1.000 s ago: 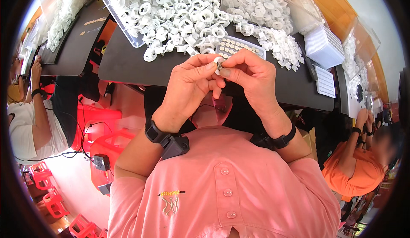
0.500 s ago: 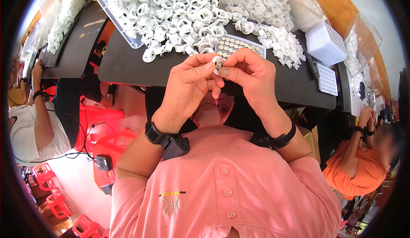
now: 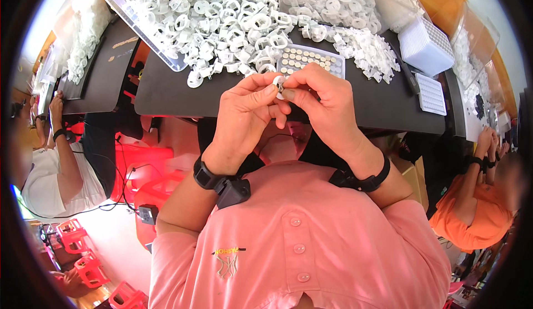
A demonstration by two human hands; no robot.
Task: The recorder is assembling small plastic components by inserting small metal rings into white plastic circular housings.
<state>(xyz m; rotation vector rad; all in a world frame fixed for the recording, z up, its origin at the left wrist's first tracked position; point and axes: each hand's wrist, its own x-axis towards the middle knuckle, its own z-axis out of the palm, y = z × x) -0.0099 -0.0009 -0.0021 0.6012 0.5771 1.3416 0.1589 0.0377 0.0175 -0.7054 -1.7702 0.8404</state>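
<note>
Between my two hands is a small white round plastic part [image 3: 279,82], with a dark spot in its middle. My left hand [image 3: 244,106] pinches its left side between thumb and forefinger, the other fingers curled loosely below. From the right, my right hand [image 3: 325,98] closes thumb and forefinger on the same part; whether a smaller piece sits in those fingertips is hidden. Just beyond the hands lies a tray [image 3: 338,69] of small round cream-coloured discs in rows. A large heap of white plastic ring-shaped parts [image 3: 222,26] spreads behind it, partly in a clear bin.
Small white pieces [image 3: 369,56] are piled right of the tray. Farther right stand stacked white trays [image 3: 426,45] and a single white tray [image 3: 431,94]. A clear bin [image 3: 333,1] of round parts is behind. Co-workers sit left [image 3: 66,176] and right [image 3: 472,214]; red stools [image 3: 91,270] stand lower left.
My hands stay together on the white part, with only slight finger movement. The whole view has shifted a little.
</note>
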